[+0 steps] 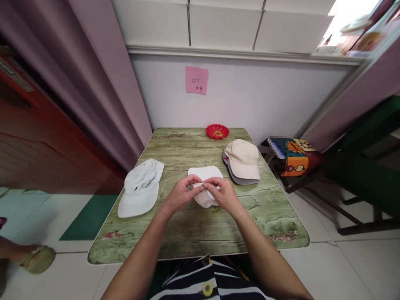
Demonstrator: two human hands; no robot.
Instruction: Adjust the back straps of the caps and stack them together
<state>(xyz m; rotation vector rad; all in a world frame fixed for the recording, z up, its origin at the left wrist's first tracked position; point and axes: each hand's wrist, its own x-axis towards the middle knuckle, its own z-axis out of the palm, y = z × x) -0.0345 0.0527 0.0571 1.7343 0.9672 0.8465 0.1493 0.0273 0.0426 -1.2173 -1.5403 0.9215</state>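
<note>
A white cap (206,171) is held at the middle of the table, its brim pointing away from me. My left hand (184,192) and my right hand (222,192) meet over it, thumbs and fingers pinching its strap, where a small metal buckle shows between the fingertips. Parts of the cap are hidden beneath both hands. To the left lies another white cap (140,189), its crown crumpled. On the right a beige cap (243,158) rests on top of a grey cap (239,178).
A red scalloped dish (217,131) sits at the far edge of the wood-patterned table (181,233). Behind it is a wall with a pink note (196,80). A patterned stool (296,156) and a dark green chair (371,166) stand to the right. Another person's foot (38,259) shows at lower left.
</note>
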